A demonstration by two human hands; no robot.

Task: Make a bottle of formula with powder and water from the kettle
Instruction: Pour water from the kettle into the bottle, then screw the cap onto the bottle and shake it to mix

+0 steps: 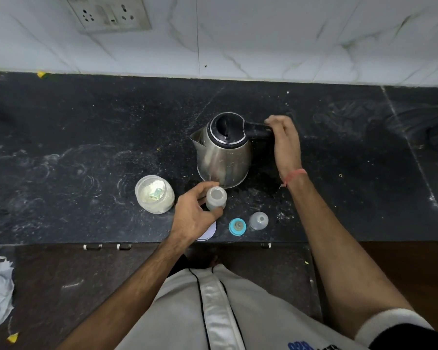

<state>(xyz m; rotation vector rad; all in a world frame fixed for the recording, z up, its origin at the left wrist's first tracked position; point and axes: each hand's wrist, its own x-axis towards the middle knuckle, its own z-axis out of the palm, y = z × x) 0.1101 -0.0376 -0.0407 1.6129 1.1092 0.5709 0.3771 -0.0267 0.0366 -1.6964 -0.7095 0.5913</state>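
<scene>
Powder jar (154,194) stands open on the dark counter (86,137), far left of the group, a scoop lying in the powder. Just right of it, the left hand (192,213) grips the baby bottle (216,198) from the left side, thumb and fingers curled round its body; bottle upright, long axis vertical, mouth open toward the camera. Left forearm runs up from lower left. Behind the bottle, the steel kettle (223,150) stands upright, lid closed, spout pointing left, handle pointing right. Right hand (285,142) wraps the handle's end, fingers curled over it, wrist bent inward. Near the front edge: blue teat ring (237,226), clear cap (258,220).
</scene>
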